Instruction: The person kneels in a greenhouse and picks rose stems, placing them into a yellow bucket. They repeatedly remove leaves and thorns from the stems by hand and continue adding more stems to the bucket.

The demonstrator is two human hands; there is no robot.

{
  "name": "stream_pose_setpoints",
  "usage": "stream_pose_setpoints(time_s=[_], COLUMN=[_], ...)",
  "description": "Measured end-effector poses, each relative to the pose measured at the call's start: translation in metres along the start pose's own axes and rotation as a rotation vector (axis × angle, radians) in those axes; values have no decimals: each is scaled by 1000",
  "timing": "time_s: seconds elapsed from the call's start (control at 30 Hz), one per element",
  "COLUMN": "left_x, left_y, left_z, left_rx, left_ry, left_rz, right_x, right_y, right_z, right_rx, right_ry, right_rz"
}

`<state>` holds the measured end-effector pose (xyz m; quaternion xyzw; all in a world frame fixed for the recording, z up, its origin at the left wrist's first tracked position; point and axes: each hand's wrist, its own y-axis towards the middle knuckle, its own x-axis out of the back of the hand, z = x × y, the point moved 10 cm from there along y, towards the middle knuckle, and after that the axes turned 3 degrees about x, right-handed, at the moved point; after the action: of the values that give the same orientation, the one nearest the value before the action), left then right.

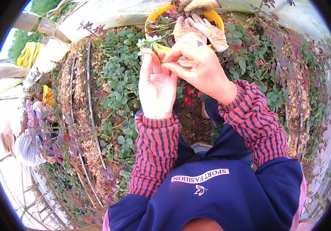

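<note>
A small leafy green sprig [151, 42] stands up from the fingertips of my left hand [157, 89], pinched at its lower end. The left palm faces up. From the right, my right hand [204, 70] reaches over with thumb and forefinger pressed together at the thin stem, close against the left fingers. What the right fingertips grip is too small to see fully. Just beyond both hands is a yellow bucket [219, 21] of cut stems and dark reddish leaves. A pair of pale work gloves [210, 33] drapes over its near rim, behind my right hand.
Another work glove [203, 5] rests on the bucket's far side. Leafy rose plants [119, 75] grow to the left, beside thin black irrigation tubes [89, 86]. Red petals [188, 96] show below my hands. At far left another person [29, 150] bends near a second yellow bucket [48, 95].
</note>
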<state>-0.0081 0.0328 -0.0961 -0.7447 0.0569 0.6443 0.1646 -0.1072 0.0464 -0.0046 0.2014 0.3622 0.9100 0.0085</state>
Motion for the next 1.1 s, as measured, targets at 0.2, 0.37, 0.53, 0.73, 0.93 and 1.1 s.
stream_pose_setpoints(time_s=[0.2,0.37,0.53,0.73,0.93,1.1], left_x=[-3,-3,11,7,8,4], left_y=[-1,-5,-9,-10,-11,-12], left_z=[-3,-2,3,6,4,6], left_rx=[5,12,-60,-80,-103,-108], left_ry=[28,32,213,281,266,255], left_rz=[70,35,-132,-113,-89,-71], right_x=[-20,-8,16,15,11,12], right_y=[-5,-2,7,7,7,4], right_z=[19,24,15,20,16,7], right_rx=[118,43,-60,34,-38,-174], right_ry=[-212,-95,-66,-132,-92,29], right_rz=[166,177,-10,-37,-49,-62])
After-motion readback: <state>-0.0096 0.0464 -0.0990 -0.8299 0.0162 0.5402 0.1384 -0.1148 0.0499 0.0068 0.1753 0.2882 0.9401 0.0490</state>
